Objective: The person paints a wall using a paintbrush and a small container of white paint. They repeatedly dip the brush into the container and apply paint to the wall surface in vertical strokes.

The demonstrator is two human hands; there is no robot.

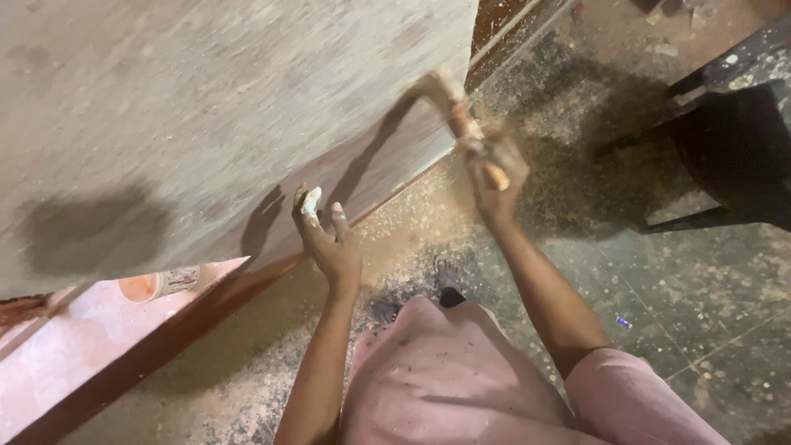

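1. a large grey board fills the upper left of the view, its surface streaked and dusty, its lower edge running diagonally from near left up to the far right.
2. the right hand is raised at centre right, its fingers closed around the pale wooden handle of a tool.
3. the tool's handle slants up and to the left from the fist; its far end curves onto the right-hand end of the board's lower edge. the head is blurred, so its kind cannot be told.
4. the left hand sits lower and to the left, just beside the board's lower edge, fingers open and spread, holding nothing. pale smears coat the fingertips.
5. whether the left hand touches the board cannot be told; its shadow falls on the board just to the left.
6. a reddish-brown strip runs along under the board, with a pink surface beyond it at the near left.
7. an orange and white cup lies on that pink surface, partly under the board.
8. the floor is dark tile scattered with sawdust; a sandalled foot shows near the middle.
9. a dark piece of furniture stands at far right.
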